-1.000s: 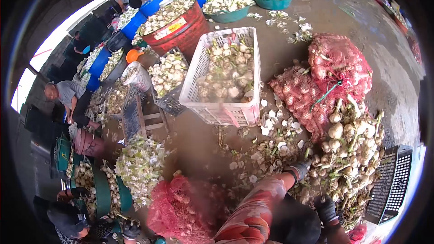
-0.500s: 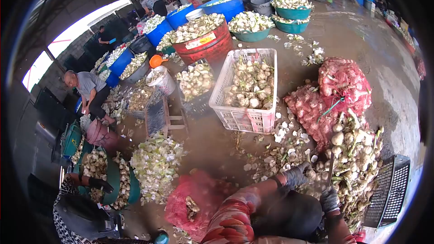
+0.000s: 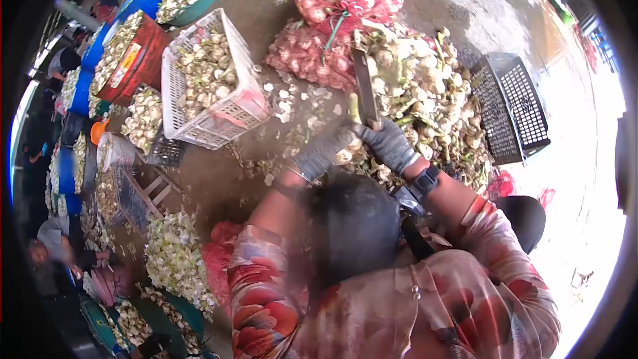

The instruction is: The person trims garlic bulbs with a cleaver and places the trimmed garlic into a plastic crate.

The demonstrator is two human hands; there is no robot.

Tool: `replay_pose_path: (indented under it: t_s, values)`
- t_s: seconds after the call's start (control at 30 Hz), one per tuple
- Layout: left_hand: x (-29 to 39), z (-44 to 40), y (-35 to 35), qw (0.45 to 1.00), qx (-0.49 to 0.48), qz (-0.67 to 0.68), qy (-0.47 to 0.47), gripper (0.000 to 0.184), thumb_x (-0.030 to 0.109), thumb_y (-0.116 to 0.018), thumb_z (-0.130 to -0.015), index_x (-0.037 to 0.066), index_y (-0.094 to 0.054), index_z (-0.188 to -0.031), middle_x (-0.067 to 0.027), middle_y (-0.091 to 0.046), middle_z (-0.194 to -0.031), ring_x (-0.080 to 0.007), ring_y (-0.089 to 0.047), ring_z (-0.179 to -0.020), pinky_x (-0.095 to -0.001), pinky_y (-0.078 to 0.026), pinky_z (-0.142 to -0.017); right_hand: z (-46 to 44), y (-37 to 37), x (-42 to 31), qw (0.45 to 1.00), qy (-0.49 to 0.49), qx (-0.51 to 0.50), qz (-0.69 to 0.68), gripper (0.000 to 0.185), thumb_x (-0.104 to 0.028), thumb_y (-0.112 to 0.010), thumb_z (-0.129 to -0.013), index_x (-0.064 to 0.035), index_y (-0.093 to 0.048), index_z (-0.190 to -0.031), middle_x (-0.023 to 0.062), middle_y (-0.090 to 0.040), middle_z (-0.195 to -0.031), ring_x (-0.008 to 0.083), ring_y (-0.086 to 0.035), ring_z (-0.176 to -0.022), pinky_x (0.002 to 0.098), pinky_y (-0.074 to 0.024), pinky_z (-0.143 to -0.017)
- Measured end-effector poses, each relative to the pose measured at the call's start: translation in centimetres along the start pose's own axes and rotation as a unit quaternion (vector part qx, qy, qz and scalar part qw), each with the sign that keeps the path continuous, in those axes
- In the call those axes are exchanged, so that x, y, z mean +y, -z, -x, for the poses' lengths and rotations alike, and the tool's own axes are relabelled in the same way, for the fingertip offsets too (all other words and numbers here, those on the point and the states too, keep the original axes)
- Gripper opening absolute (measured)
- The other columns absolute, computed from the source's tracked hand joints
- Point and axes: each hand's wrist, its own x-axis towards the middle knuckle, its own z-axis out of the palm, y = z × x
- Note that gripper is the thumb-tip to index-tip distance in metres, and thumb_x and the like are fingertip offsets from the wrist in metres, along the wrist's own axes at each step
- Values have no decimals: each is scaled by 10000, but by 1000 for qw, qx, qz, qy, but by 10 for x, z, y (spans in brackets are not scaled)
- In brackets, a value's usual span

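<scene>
My left hand, in a grey glove, is closed around a garlic bulb whose cut stem points up and away from me. In my gloved right hand is a knife, its broad dark blade upright beside that stem. Both hands are close together, almost touching. Just beyond them spreads a large heap of garlic bulbs with stems. A watch is on my right wrist.
Red mesh sacks of garlic lie beyond the heap. A black crate stands right, a white crate of garlic left. Peelings are piled lower left, near tubs and a bent-over person.
My view has turned right and downward. My hands, earlier apart, have come together, with the knife now beside the garlic stem.
</scene>
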Motion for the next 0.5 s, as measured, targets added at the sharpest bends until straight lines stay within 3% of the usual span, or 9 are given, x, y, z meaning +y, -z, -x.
replay_pose_path:
  t_s: [0.03,0.07,0.2,0.23,0.33,0.37,0.4,0.47,0.5]
  values:
    - [-7,-2,0,1000,-3,12,18,572,344,-577,-964,54,-386,-1418,-75,-609,-1146,-151,-618,-980,-290,-526,-812,-16,-3,25,992,124,-8,26,353,-327,-688,-898,-41,-594,-1082,-13,-575,-841,103,-495,-761,278,-447,-686]
    - [-11,-3,4,999,4,13,31,572,337,-582,-961,50,-391,-1417,-72,-620,-1121,-148,-616,-983,-293,-528,-803,-11,-1,8,994,57,-19,91,357,-328,-681,-899,-24,-579,-1054,30,-593,-836,125,-516,-750,297,-463,-693]
    - [-13,-3,7,995,46,48,73,427,273,-616,-940,36,-522,-1282,-61,-623,-1075,-117,-605,-905,-261,-508,-777,-14,8,29,985,126,43,105,347,-324,-675,-891,-22,-612,-1049,172,-651,-875,293,-629,-781,390,-494,-727]
    - [-10,-3,7,992,85,-9,90,434,304,-645,-915,60,-535,-1256,-40,-599,-1052,-113,-574,-916,-270,-499,-787,-16,15,26,961,218,76,149,356,-336,-669,-882,-43,-612,-1077,198,-655,-917,341,-643,-829,407,-500,-735]
    - [-37,-9,24,965,162,-195,71,437,309,-675,-888,75,-546,-1234,-47,-602,-1019,-146,-575,-923,-332,-508,-807,2,40,34,914,179,29,364,321,-334,-626,-881,-56,-632,-1040,186,-661,-901,368,-638,-857,450,-509,-749]
    - [-71,-12,48,860,128,-489,-72,404,275,-660,-902,56,-556,-1225,-68,-605,-1033,-149,-577,-918,-319,-501,-809,5,39,31,915,171,27,365,321,-334,-626,-881,-56,-632,-1040,186,-661,-901,368,-638,-857,450,-509,-749]
    - [-78,-16,50,653,74,-724,-210,371,242,-646,-916,38,-565,-1215,-89,-608,-1046,-152,-579,-913,-307,-495,-812,8,35,20,895,235,19,378,312,-327,-625,-876,-62,-636,-1039,188,-664,-893,367,-642,-857,461,-510,-749]
    - [-91,-13,46,726,127,-620,-269,360,229,-674,-893,46,-583,-1189,-83,-610,-1020,-136,-549,-879,-311,-478,-820,1,40,26,873,293,14,389,303,-321,-624,-870,-69,-640,-1038,190,-667,-885,367,-646,-856,471,-510,-750]
    - [-42,-12,23,876,144,-457,-56,345,234,-674,-890,47,-590,-1168,-77,-615,-997,-139,-549,-868,-313,-477,-806,-17,48,43,891,141,-33,430,302,-311,-631,-865,-77,-641,-1057,187,-673,-909,360,-650,-879,461,-512,-773]
